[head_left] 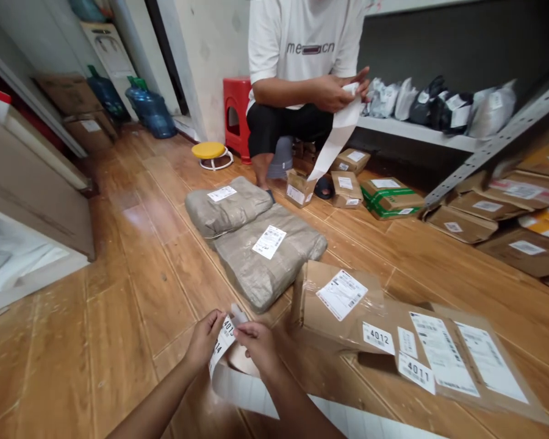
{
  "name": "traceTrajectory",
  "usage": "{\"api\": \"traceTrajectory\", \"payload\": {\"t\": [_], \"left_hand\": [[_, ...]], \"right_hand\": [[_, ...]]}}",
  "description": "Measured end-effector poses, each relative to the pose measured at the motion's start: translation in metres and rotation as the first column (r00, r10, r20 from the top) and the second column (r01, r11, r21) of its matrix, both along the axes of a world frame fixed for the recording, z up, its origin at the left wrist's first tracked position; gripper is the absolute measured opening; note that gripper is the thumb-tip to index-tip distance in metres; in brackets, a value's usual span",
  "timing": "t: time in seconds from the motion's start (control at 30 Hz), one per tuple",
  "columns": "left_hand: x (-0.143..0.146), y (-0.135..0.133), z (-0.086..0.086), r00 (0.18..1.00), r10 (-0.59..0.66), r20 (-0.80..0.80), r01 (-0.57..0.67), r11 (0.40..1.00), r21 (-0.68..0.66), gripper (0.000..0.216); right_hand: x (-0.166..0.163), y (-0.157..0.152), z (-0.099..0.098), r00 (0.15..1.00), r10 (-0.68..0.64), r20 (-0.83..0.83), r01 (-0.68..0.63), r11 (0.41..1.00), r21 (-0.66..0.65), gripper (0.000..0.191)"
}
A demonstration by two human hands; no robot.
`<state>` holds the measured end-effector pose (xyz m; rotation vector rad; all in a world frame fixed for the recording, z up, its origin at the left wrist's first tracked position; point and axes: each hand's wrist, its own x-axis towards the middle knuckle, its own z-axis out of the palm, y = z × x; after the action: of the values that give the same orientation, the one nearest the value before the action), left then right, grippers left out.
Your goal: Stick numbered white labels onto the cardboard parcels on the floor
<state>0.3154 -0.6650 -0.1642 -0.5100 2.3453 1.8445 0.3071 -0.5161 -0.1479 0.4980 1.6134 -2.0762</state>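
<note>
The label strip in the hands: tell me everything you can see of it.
The label strip is white paper, printed with black numbers; "401" and "14" show, the rest hidden. The left hand pinches its left edge, and the right hand grips its upper right, where one label looks partly peeled up. It is held upright above the wooden floor, and its tail curls down and runs off to the right under the right forearm.

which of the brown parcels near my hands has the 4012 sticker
The cardboard box just right of your right hand, wrapped in clear tape. Its 4012 sticker sits at its lower right edge; the flat envelope beside it reads 4011.
</note>
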Motion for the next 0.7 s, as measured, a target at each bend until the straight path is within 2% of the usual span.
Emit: {"api": "traceTrajectory", "payload": {"t": [0.07, 0.17, 0.27, 0.37, 0.47, 0.57, 0.7], "left_hand": [[0.0, -0.006, -0.003, 1.0, 0.019, -0.002, -0.019, 1.0, 0.0, 0.042], [-0.004, -0.01, -0.006, 0.999, 0.038, 0.009, -0.038, 0.998, 0.041, 0.04], [-0.011, -0.014, -0.01, 0.998, -0.032, 0.054, 0.025, 0.992, 0.126, 0.04], [-0.021, -0.015, -0.015, 0.99, -0.102, 0.092, 0.086, 0.982, 0.168, 0.043], [-0.034, -0.011, -0.02, 0.993, -0.097, 0.069, 0.088, 0.989, 0.119, 0.04], [-0.05, -0.003, -0.019, 0.994, -0.105, -0.003, 0.105, 0.994, 0.036, 0.035], [-0.068, 0.0, -0.011, 0.978, -0.201, -0.064, 0.203, 0.979, 0.025, 0.031]], "right_hand": [[0.001, -0.013, -0.006, 1.0, 0.002, 0.007, -0.002, 1.0, -0.025, 0.027], [0.001, -0.024, -0.015, 0.999, -0.037, 0.009, 0.037, 0.998, -0.048, 0.035], [-0.004, -0.03, -0.026, 0.996, -0.091, -0.013, 0.091, 0.995, -0.047, 0.035], [-0.009, -0.033, -0.037, 0.977, -0.201, -0.067, 0.201, 0.98, -0.002, 0.031], [-0.013, -0.037, -0.048, 0.944, -0.314, -0.101, 0.322, 0.944, 0.071, 0.03], [-0.016, -0.043, -0.058, 0.892, -0.439, -0.105, 0.451, 0.879, 0.158, 0.032], [-0.019, -0.054, -0.067, 0.83, -0.553, -0.07, 0.555, 0.809, 0.191, 0.039]]}}
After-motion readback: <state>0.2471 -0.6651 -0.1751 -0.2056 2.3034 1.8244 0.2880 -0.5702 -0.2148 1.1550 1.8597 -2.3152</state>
